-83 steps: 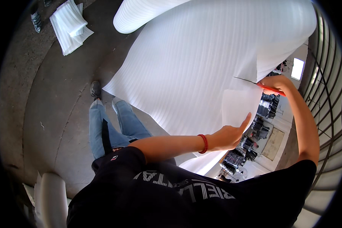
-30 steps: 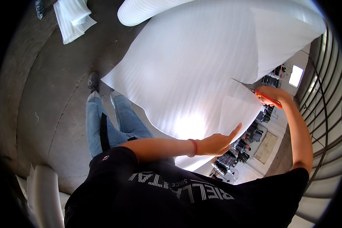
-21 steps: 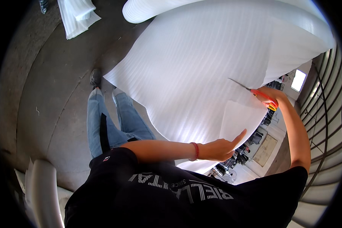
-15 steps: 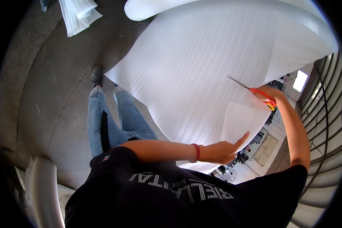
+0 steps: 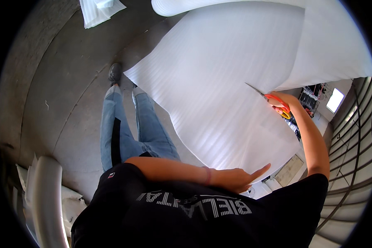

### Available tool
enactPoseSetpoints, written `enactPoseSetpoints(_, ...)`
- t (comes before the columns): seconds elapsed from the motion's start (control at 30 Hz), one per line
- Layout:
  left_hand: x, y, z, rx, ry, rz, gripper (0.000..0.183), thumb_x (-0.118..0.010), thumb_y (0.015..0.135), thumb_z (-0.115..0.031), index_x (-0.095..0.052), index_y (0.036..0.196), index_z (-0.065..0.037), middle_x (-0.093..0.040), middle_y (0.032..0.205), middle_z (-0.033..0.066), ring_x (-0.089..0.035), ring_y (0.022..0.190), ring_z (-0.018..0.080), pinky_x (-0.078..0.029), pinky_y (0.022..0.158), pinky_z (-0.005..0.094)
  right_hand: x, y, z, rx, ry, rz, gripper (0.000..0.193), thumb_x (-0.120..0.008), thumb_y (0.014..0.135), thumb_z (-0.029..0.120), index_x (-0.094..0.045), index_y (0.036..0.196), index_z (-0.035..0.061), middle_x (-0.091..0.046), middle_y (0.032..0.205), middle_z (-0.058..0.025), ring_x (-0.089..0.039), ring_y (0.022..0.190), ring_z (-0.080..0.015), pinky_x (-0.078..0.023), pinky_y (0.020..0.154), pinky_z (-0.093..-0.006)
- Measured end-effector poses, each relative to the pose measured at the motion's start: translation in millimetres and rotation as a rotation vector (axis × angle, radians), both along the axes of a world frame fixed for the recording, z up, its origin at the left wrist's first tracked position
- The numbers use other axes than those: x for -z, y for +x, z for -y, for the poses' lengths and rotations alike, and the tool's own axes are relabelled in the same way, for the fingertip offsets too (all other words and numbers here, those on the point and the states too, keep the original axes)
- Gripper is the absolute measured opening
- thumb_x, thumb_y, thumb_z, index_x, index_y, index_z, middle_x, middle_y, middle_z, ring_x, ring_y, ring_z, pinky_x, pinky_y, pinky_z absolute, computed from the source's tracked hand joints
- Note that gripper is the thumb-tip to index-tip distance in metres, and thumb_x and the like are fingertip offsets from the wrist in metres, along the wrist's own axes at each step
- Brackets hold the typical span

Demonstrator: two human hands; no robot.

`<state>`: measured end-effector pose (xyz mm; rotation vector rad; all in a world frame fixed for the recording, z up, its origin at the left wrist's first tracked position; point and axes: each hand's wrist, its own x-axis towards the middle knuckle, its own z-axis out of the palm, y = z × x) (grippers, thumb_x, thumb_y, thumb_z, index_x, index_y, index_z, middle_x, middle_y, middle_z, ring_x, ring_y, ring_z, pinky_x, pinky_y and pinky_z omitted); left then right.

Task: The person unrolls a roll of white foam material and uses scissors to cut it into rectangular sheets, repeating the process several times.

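A large white foam sheet (image 5: 219, 70) spreads in front of me, its near end drawn toward my chest. My left hand (image 5: 231, 180) is closed on the near edge of this sheet, close to my shirt, with one finger stretched out along it. Farther out at the sheet's right edge, my right hand (image 5: 283, 100) grips a pair of scissors (image 5: 273, 98) with red and yellow handles. The scissor blades lie against the sheet and point to the far left. Whether the blades are spread cannot be made out.
The rolled part of the foam (image 5: 173, 9) lies at the far side. Folded white foam pieces (image 5: 98, 13) rest on the grey floor (image 5: 66, 82) at the far left. A foam roll (image 5: 49, 198) stands at near left. Dark metal bars (image 5: 351, 144) run along the right.
My left hand has come closer to my body, drawing the sheet's near edge with it. The turned-over flap near that hand has flattened out. My right hand still holds the scissors, slightly farther left.
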<state>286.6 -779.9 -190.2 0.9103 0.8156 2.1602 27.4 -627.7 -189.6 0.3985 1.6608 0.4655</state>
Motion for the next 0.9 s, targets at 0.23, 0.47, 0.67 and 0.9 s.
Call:
enactPoseSetpoints(0.23, 14, 1, 16, 0.188, 0.046, 0.008, 0.074, -0.048, 0.085, -0.013, 0.005, 0.137, -0.010, -0.058, 0.070, 0.0204, -0.058, 0.066, 0.0332, -0.045, 0.062, 0.0368, 65, -2, 1, -0.039, 0.025, 0.039, 0.011, -0.039, 0.068, 0.008, -0.042, 0.063, -0.0008, -0.044, 0.053, -0.0091, -0.037, 0.037, -0.0157, -0.029, 0.037, -0.0299)
enactPoseSetpoints(0.47, 31, 18, 6, 0.223, 0.117, 0.033, 0.067, -0.048, 0.085, -0.014, -0.003, 0.135, -0.008, -0.057, 0.077, 0.0198, -0.056, 0.072, 0.0313, -0.044, 0.067, 0.0362, 123, -8, 1, 0.073, -0.037, -0.021, 0.008, -0.038, 0.066, 0.002, -0.043, 0.062, -0.0027, -0.042, 0.051, -0.0117, -0.037, 0.037, -0.0168, -0.029, 0.035, -0.0313)
enactPoseSetpoints(0.67, 50, 31, -1, 0.288, 0.174, 0.086, 0.061, -0.048, 0.085, -0.015, -0.010, 0.132, -0.006, -0.057, 0.083, 0.0193, -0.055, 0.078, 0.0297, -0.043, 0.071, 0.0356, 183, -16, -16, 0.103, -0.013, 0.017, 0.014, -0.038, 0.067, 0.000, -0.046, 0.077, -0.0039, -0.044, 0.061, -0.0108, -0.035, 0.040, -0.0159, -0.029, 0.038, -0.0308)
enactPoseSetpoints(0.9, 71, 40, -19, 0.361, 0.252, 0.156, 0.055, -0.048, 0.085, -0.016, -0.018, 0.130, -0.004, -0.056, 0.090, 0.0186, -0.054, 0.084, 0.0278, -0.042, 0.075, 0.0349, 282, -15, -93, 0.451, -0.106, -0.222, 0.023, -0.047, 0.077, 0.027, -0.050, 0.075, 0.0048, -0.047, 0.060, -0.0024, -0.044, 0.054, -0.0112, -0.034, 0.052, -0.0200)
